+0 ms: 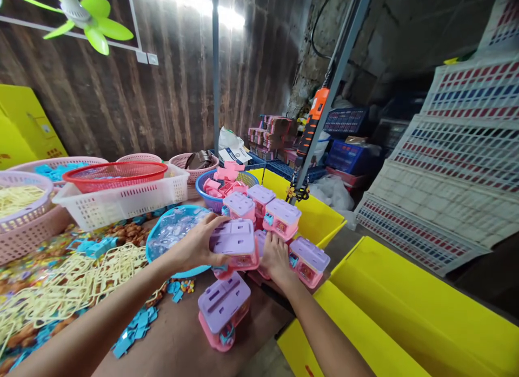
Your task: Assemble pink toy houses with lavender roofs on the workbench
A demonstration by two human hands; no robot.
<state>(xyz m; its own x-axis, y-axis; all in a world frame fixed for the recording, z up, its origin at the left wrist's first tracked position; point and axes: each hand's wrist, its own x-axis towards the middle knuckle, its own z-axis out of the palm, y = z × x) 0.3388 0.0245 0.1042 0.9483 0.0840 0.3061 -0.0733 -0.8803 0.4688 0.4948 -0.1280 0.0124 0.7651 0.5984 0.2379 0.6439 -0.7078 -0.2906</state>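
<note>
My left hand [197, 243] is closed around a pink toy box with a purple lid [239, 234], thumb at its near side and fingers over the top. My right hand [276, 258] has its fingers curled at the edge of another purple-lidded toy box [260, 241], which it partly hides. Close to that hand stand more of these boxes, one at the right [310, 255] and one behind [281, 212]. Nearest to me on the brown table [178, 334] sits a single toy box [225, 307], apart from both hands.
A blue basin of clear plastic parts [174, 234] lies left of my hands. Cream frames [89, 280] and blue pieces [135, 328] cover the table's left. Yellow cartons [389, 290] stand at the right. An orange-black tool [314, 120] hangs by a post.
</note>
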